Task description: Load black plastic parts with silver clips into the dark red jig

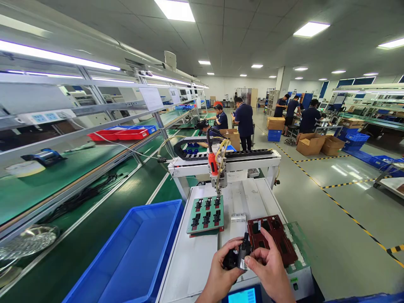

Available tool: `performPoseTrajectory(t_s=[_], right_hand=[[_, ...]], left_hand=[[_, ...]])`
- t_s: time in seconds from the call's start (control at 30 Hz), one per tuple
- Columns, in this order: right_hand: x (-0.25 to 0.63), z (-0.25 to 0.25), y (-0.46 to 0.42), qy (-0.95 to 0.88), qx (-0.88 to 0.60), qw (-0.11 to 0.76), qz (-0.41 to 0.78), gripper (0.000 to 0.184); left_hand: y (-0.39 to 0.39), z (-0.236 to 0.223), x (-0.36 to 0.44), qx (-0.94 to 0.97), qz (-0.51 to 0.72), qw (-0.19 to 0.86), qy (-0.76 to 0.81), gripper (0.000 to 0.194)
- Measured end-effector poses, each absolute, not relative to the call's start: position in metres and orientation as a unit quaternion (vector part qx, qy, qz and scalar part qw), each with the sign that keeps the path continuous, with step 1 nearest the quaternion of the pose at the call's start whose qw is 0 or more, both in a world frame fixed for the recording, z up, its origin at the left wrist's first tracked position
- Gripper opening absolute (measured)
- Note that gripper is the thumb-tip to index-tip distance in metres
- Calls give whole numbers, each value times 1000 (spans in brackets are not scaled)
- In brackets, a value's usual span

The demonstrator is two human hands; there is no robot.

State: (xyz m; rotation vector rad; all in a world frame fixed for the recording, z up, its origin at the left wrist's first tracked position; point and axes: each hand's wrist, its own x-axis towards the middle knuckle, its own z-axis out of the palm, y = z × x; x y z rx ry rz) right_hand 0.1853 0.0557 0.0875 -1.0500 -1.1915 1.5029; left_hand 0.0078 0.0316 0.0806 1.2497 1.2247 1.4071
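My left hand (221,269) is closed around a black plastic part (243,251) with a narrow upright end. Close against its right side is my right hand (268,267), with thumb and bent fingers pinching the same part and the index finger stretched out. A small white piece (259,225) shows at that fingertip; whether it sticks to the finger or lies on the fixture behind I cannot tell. Beyond my hands is a dark red fixture plate (274,235) with cut-outs. To its left, a green fixture (205,214) carries several black parts under the machine's orange-red screwdriver head (213,164).
A large blue bin (126,252) stands left of the white machine bed (202,263). The gantry (195,167) spans the bed's far side. A lit screen (242,296) sits below my hands. Green conveyor benches run along the left; several people (244,120) work farther back.
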Motion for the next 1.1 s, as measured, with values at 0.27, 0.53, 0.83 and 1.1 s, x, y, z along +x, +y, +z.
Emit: performPoseTrajectory(t_s=[0.27,0.53,0.83,1.1], right_hand=[[188,92,57,-412,-381,440,702,108],[189,93,54,-471,-411,451,638,106],[188,98,44,-482,-450,473,585,103],[177,93,25,-540,-499,524,429,94]], left_hand=[[31,80,8,476,560,456,502,56],[28,87,12,491,563,439,500,52],[26,91,15,493,570,436,491,51],[24,83,14,471,568,453,501,59]])
